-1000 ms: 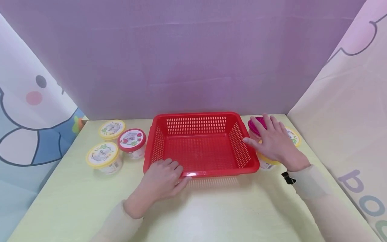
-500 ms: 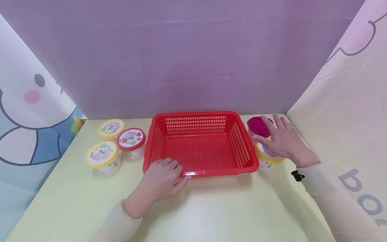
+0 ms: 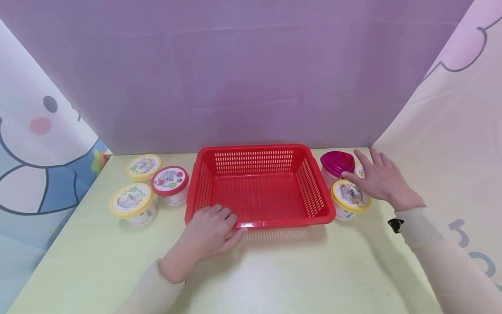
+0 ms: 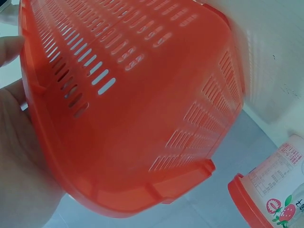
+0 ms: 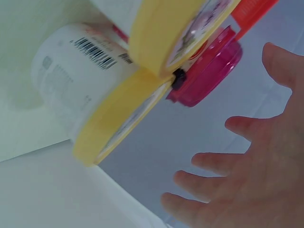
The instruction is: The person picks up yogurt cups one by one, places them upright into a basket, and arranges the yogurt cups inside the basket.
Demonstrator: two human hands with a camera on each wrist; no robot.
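My left hand (image 3: 208, 233) grips the front rim of a red slotted plastic basket (image 3: 270, 224), fingers over the edge. The left wrist view shows the basket's wall (image 4: 128, 133) up close, with part of that hand (image 4: 21, 166) at its rim. My right hand (image 3: 380, 181) is spread above the cups on the right and holds nothing. Nearest to it are a yellow-lidded cup (image 3: 350, 198) and another yellow-lidded cup (image 3: 360, 172), mostly hidden behind the hand. A magenta-lidded cup (image 3: 338, 162) stands beside them, against the basket's right side.
Left of the basket stand a red-lidded cup (image 3: 170, 181) and two yellow-lidded cups, one behind (image 3: 144, 167) and one in front (image 3: 132, 200). A purple backdrop (image 3: 251, 78) rises behind the table (image 3: 290, 274), and printed cloths flank both sides.
My right hand has drawn back to the right from over the magenta-lidded cup, uncovering it and the front yellow-lidded cup. The left hand and basket have stayed put.
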